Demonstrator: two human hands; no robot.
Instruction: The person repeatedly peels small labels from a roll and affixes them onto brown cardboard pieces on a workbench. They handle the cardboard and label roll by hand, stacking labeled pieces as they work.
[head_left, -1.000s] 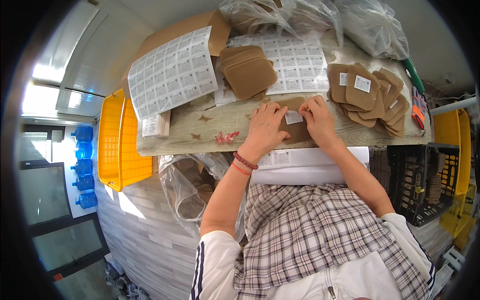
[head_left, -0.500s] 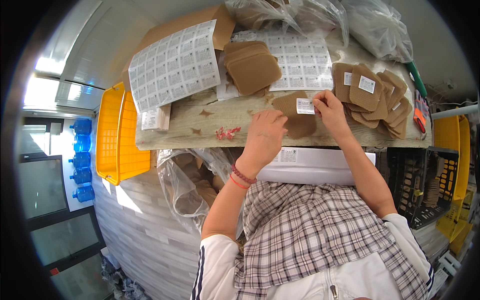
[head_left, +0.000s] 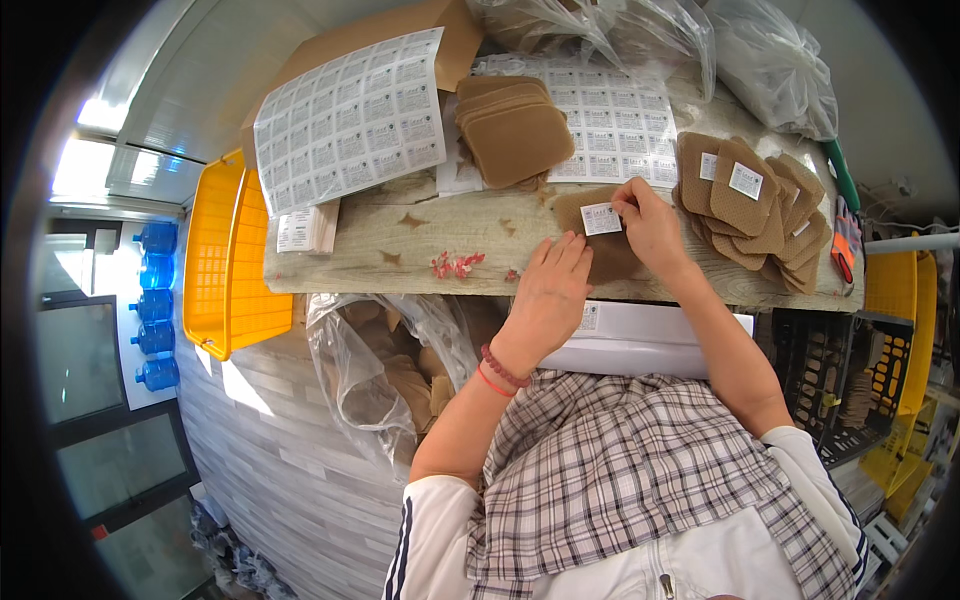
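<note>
A brown textured pad [head_left: 612,262] with rounded corners lies near the front edge of the wooden table, partly covered by my hands. Over its upper part is a small white printed label [head_left: 600,219]. My right hand [head_left: 652,228] pinches that label at its right edge between thumb and fingertips. Stretched out flat, the fingers of my left hand [head_left: 552,295] rest on the pad's left side, just below the label. To the right lies an overlapping pile of similar pads [head_left: 770,215], several bearing white labels. Behind my hands sits a stack of plain brown pads [head_left: 520,140].
One label sheet [head_left: 350,120] leans on a cardboard box at the back left; another sheet [head_left: 625,130] lies flat behind the pads. Plastic bags [head_left: 775,65] fill the back. A green-handled tool [head_left: 840,170] lies far right. Yellow crates [head_left: 225,260] flank the table.
My left hand has come down flat onto the pad beside the label. The label, still in my right fingers, now sits slightly tilted over the pad's upper part. The view has shifted slightly.
</note>
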